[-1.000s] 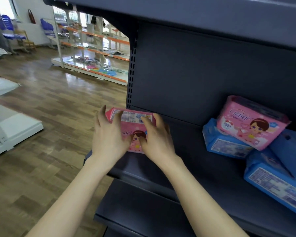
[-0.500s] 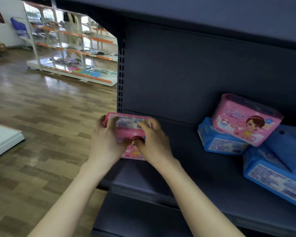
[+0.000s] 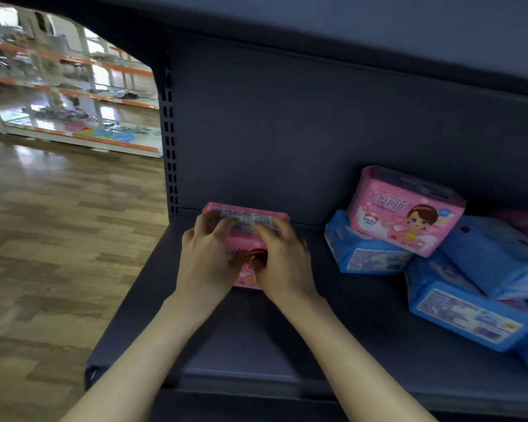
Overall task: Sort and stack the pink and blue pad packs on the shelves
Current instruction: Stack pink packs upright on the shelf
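Left hand (image 3: 206, 263): its fingers curl over the top of the pink pack (image 3: 247, 220). It grips the left half.
Right hand (image 3: 282, 263): it grips the right half the same way, fingers bent over the top. The two hands are just beside each other.
Pink pack: it is between the hands and under the fingers, and it looks like it stands up on its long edge. The hands hide most of its bottom, so I cannot tell if it sits flat.
Shelf (image 3: 287, 345): dark, under both hands. Its back wall (image 3: 287, 132) is just behind the pack.
Doing it well: I think the pack should be pushed back to the wall, set straight, and let go only when it stands by itself. Room should be left beside it for more pink ones.
Right of the right hand: a messy pile, apart from the hands. A second pink pack (image 3: 406, 211) leans on top of a blue pack (image 3: 363, 254). More blue packs (image 3: 464, 315) lie past those.
Left of the left hand: a wood floor (image 3: 58, 239).
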Tool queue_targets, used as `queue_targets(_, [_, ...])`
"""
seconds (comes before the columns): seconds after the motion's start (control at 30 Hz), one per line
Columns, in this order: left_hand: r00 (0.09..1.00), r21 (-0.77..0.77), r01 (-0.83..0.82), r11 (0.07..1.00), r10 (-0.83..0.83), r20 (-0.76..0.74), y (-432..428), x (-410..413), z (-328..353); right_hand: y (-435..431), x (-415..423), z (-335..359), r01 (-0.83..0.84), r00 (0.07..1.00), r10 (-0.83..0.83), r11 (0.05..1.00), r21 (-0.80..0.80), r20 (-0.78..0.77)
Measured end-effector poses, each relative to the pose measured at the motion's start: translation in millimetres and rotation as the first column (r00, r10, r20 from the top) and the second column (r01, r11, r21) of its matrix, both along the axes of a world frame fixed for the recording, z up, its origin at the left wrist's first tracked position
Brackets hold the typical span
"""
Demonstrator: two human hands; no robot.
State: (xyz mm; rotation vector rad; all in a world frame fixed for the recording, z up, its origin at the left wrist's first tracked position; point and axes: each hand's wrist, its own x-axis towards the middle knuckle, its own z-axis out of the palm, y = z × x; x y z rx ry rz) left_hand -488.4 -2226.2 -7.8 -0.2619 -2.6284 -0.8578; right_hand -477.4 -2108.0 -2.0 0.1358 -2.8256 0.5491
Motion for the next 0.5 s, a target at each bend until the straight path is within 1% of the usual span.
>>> queue_targets(0.07, [0.999, -0.034, 0.034, 0.999, -0.035, -0.004, 7, -8, 3, 8, -6, 3, 0.015, 1.000, -0.015, 1.000, 0.016, -0.023])
queue_targets(0.23, [0.995, -0.047, 0.097, 0.994, -0.096, 0.015, 23, -31, 9, 24, -27, 9, 0.054, 0.997, -0.052, 0.997, 0.055, -0.050])
queue_targets(0.4, [0.994, -0.081, 0.108, 0.991, -0.105, 0.037, 32, -54, 9, 34, -47, 9, 0.084, 0.996, -0.081, 0.995, 0.062, -0.040])
queue_targets(0.5, [0.994, -0.058, 0.105, 0.993, -0.103, 0.042, 39, -67, 7, 41, -57, 7, 0.095, 0.995, -0.093, 0.994, 0.059, -0.040])
